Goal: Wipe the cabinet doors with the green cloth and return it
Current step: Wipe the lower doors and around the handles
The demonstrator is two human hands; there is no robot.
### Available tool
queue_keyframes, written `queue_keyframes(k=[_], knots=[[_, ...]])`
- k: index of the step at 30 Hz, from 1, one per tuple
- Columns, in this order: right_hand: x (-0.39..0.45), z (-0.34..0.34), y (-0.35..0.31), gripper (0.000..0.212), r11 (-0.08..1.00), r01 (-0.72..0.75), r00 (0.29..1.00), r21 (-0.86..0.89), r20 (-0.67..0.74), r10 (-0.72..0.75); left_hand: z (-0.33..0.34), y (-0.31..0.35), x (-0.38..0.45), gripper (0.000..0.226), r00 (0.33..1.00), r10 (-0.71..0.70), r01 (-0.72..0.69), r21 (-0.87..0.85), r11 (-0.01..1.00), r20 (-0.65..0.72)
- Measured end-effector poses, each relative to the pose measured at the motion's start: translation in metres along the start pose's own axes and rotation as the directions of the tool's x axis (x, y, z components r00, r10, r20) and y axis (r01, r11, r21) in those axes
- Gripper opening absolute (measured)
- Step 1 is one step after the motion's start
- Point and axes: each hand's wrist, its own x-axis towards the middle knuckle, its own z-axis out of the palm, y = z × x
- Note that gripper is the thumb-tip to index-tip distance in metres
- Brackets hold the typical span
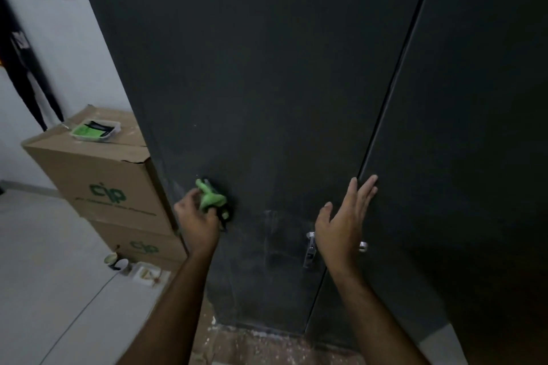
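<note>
A bunched green cloth [211,198] is gripped in the curled fingers of the left hand [197,221] and pressed low against the left cabinet door [267,83]; the right hand [344,221] is laid flat, fingers straight, at the right door's [474,127] edge.

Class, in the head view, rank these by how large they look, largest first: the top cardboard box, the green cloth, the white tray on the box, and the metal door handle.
1. Top cardboard box
2. White tray
3. Green cloth
4. Metal door handle

The tray and cloth look close in size; the cloth is bunched and partly hidden by the left hand, so their order is unsure.
</note>
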Motion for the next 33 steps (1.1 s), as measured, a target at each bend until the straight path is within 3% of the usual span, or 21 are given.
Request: queue_keyframes(k=[3, 6, 9, 11, 15, 18, 20, 22, 25, 27, 30, 33], knots=[[0.000, 0.003, -0.002, 0.076, 1.000, -0.008, 1.000, 0.010, -0.025, 0.008, -0.028, 0.003, 0.040, 0.052, 0.987, -0.122, 0.117, -0.052, 0.992, -0.104], [0.000, 0.009, -0.006, 0.075, 0.999, -0.020, 0.998, 0.028, -0.066, 0.022, -0.034, 0.033, 0.068, 0.052, 0.978, 0.030, -0.040, -0.045, 0.998, -0.209], [0.000, 0.016, -0.010, 0.077, 0.998, -0.045, 0.994, 0.039, -0.095, 0.049, -0.016, 0.039, 0.045, 0.054, 0.985, 0.132, -0.129, 0.034, 0.991, -0.108], [-0.002, 0.021, -0.010, 0.080, 0.998, -0.051, 0.993, 0.038, -0.106, 0.054, -0.014, 0.012, 0.024, 0.054, 0.997, 0.039, -0.034, 0.076, 0.997, -0.064], [-0.002, 0.028, -0.008, 0.083, 0.999, -0.046, 0.989, 0.029, -0.139, 0.050, -0.045, -0.024, 0.065, 0.047, 0.977, -0.170, 0.159, -0.092, 0.983, -0.128], [-0.001, 0.034, -0.008, 0.084, 0.998, -0.055, 0.985, 0.019, -0.165, 0.057, -0.050, -0.014, 0.095, 0.044, 0.972, -0.083, 0.063, -0.095, 0.993, -0.220], [-0.002, 0.037, -0.007, 0.086, 0.998, -0.059, 0.982, 0.015, -0.177, 0.061, -0.035, -0.008, 0.074, 0.048, 0.987, 0.050, -0.059, -0.053, 0.997, -0.152], [-0.002, 0.039, -0.005, 0.086, 0.999, -0.042, 0.980, 0.014, -0.193, 0.044, -0.020, -0.021, 0.046, 0.049, 0.996, 0.071, -0.072, -0.021, 0.997, -0.047], [-0.002, 0.038, 0.001, 0.083, 1.000, 0.001, 0.981, 0.012, -0.192, 0.001, -0.024, -0.047, 0.049, 0.043, 0.968, -0.236, 0.224, -0.127, 0.966, -0.086], [-0.003, 0.034, 0.006, 0.080, 1.000, 0.020, 0.984, -0.019, -0.174, -0.023, -0.032, -0.050, 0.064, 0.043, 0.935, -0.336, 0.316, -0.166, 0.934, -0.113], [-0.006, 0.025, 0.011, 0.076, 0.988, 0.042, 0.979, -0.152, -0.189, -0.070, -0.031, -0.039, 0.068, 0.040, 0.972, -0.195, 0.176, -0.143, 0.974, -0.128], [-0.001, 0.008, 0.015, 0.057, 0.958, 0.151, 0.925, -0.245, -0.307, -0.225, -0.018, -0.026, 0.044, 0.042, 0.999, 0.042, -0.044, -0.087, 0.995, -0.021]])
